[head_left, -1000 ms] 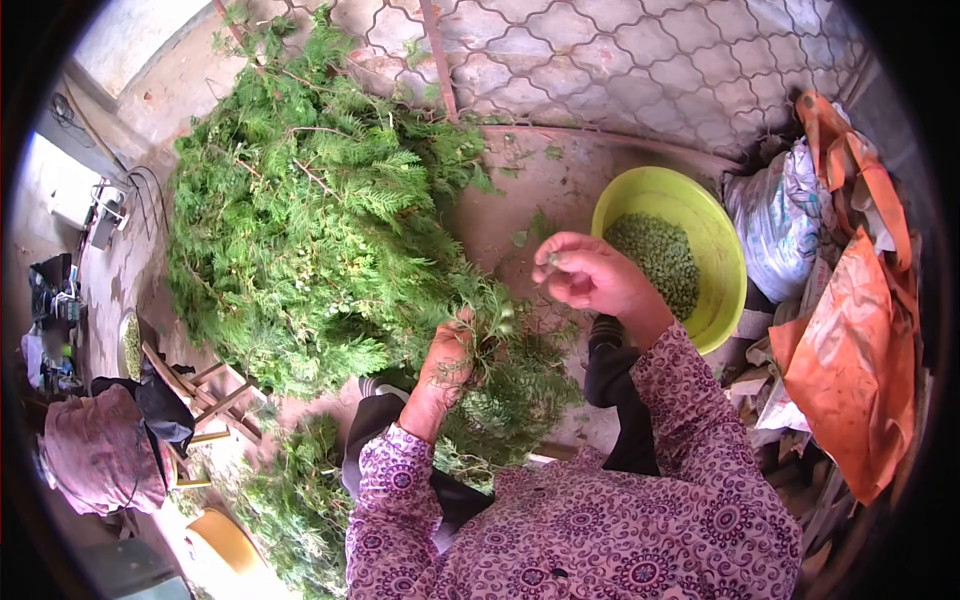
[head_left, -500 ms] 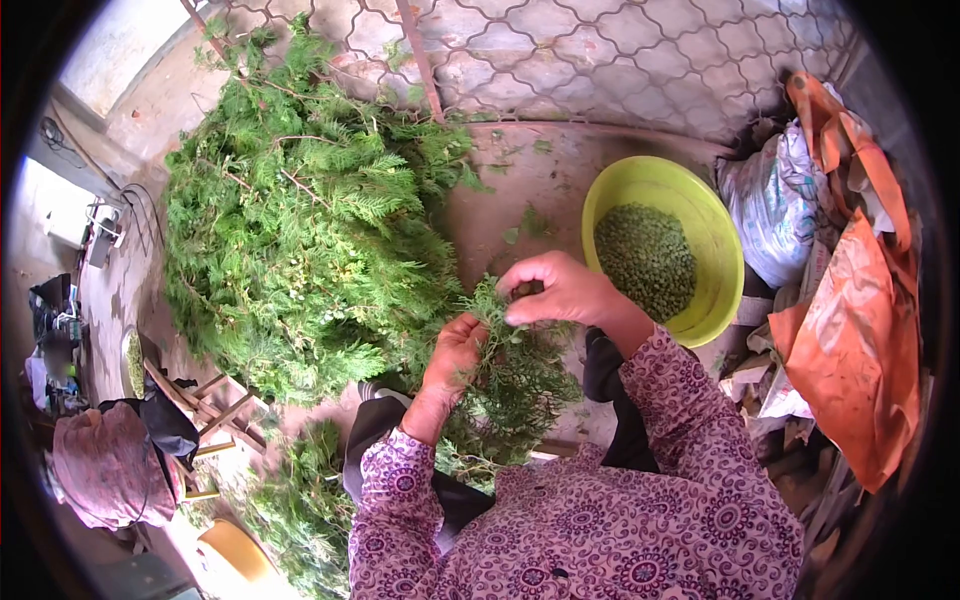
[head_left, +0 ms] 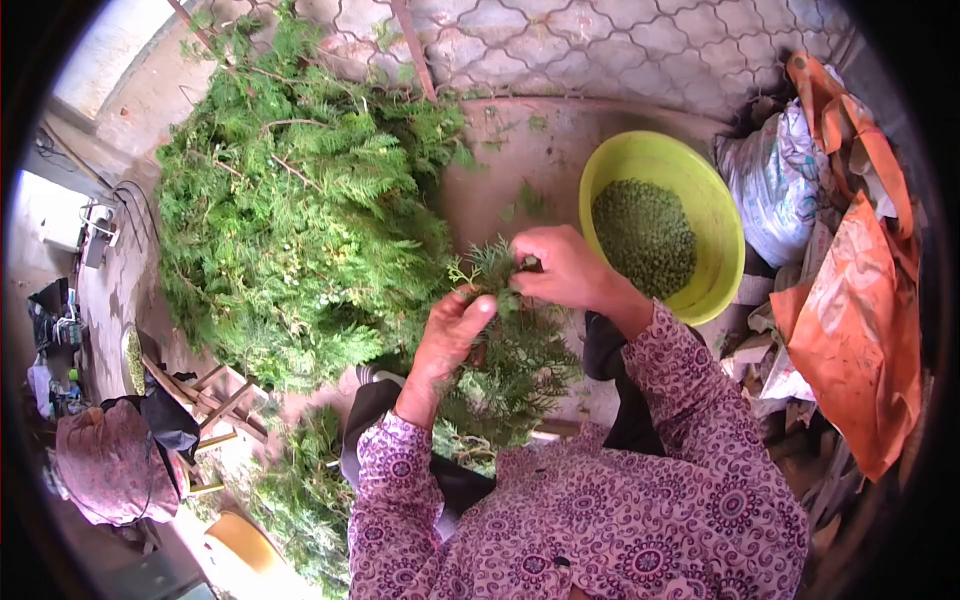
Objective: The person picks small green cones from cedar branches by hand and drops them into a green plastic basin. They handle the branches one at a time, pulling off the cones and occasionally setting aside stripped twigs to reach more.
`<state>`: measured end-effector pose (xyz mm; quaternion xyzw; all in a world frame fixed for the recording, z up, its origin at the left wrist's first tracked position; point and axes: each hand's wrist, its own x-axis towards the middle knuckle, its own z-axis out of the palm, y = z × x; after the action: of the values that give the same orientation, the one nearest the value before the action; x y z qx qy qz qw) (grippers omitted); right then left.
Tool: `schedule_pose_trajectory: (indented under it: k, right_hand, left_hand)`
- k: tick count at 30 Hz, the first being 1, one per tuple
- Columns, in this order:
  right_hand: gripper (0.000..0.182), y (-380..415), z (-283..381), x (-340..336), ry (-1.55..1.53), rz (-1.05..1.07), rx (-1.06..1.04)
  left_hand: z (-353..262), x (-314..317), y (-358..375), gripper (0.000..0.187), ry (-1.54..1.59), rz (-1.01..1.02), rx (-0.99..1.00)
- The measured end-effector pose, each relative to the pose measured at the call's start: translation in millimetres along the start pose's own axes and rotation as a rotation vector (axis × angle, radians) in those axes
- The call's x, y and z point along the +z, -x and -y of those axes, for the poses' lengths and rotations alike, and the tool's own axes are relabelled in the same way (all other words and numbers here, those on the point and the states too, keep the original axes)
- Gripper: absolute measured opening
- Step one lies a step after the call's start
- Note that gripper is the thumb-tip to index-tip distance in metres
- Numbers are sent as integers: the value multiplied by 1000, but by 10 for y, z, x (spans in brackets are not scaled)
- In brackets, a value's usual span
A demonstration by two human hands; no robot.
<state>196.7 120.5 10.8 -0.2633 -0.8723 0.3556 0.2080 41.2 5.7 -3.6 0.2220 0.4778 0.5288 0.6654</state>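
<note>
A leafy evergreen branch (head_left: pixel 510 385) with flat, scaly sprays hangs in front of me above my lap. My left hand (head_left: pixel 447 335) is closed round it, thumb pointing up and fingers curled. My right hand (head_left: pixel 565 268) is at the upper part of the branch, its thumb and fingers pinched together on the greenery; any small piece between the fingertips is hidden. Beside my right hand stands a yellow-green basin (head_left: pixel 720 225), partly filled with small round green cones or seeds (head_left: pixel 643 238). To the left of my hands lies a big heap of cut evergreen branches (head_left: pixel 300 220).
A wire mesh fence (head_left: pixel 600 50) runs along the back. At right are a stuffed white sack (head_left: pixel 770 195) and an orange bag (head_left: pixel 850 340). More branches (head_left: pixel 305 500), a yellow container (head_left: pixel 243 545) and a cloth-draped stool (head_left: pixel 110 460) are at lower left.
My right hand has shifted slightly up and right, and my left thumb has come up over the branch. The whole view has tilted a little, so the surroundings sit higher.
</note>
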Motion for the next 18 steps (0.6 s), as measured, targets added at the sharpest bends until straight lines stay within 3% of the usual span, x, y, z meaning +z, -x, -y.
schedule_pose_trajectory:
  k: [1, 3, 5, 6, 8, 9, 11, 15, 18]
  right_hand:
    - [21, 7, 3, 47, 110, -77, -94]
    - [20, 8, -15, 106, 82, -109, -108]
    - [11, -22, -88, 85, 308, -314, -88]
    - [11, -31, -122, -15, 314, -320, -89]
    - [5, -68, -53, -291, -467, -87, 410]
    - [5, -55, -87, -283, -462, -82, 407]
    - [6, -34, -108, -211, -1346, -20, 436]
    - [7, 6, 13, -118, -1614, 113, 489]
    - [10, 7, -26, -46, -1469, 120, 492]
  left_hand:
    - [83, -11, -22, 11, 20, 19, 114]
    - [171, -92, -58, 13, 50, 13, 89]
    - [173, -104, -45, 11, 57, -6, 111]
    - [144, -113, -10, 9, 56, 20, 85]
    - [158, -133, -45, 9, 53, -13, 143]
    - [176, -145, -50, 8, 55, -60, 197]
    - [156, -144, -42, 8, 54, -64, 191]
    - [131, -153, -53, 10, 82, -77, 224]
    - [170, -213, -85, 11, 107, -59, 228]
